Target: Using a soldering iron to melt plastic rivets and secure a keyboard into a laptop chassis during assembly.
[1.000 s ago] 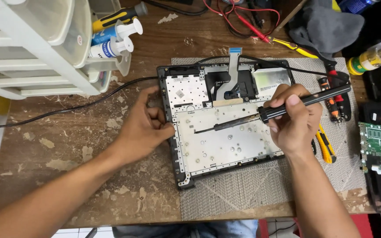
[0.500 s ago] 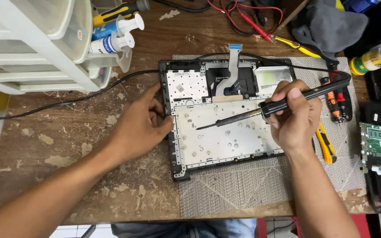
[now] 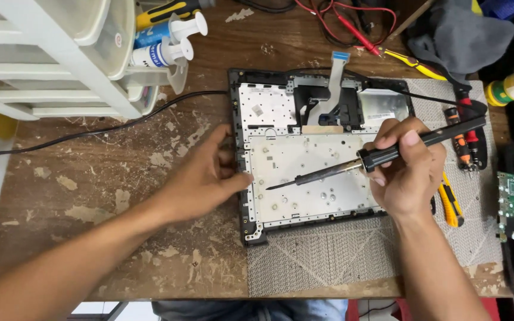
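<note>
Opened laptop base (image 3: 304,172) flat on grey mat (image 3: 328,261) atop worn wooden counter (image 3: 108,190), left hand (image 3: 200,178) fingers loosely open against its left edge, right hand (image 3: 408,172) fingers gripping black soldering iron (image 3: 376,157), tip over the metal plate.

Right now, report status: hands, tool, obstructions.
Left hand braces laptop shell edge. Right hand grips soldering iron, tip over metal plate. Nothing blocking.
</note>
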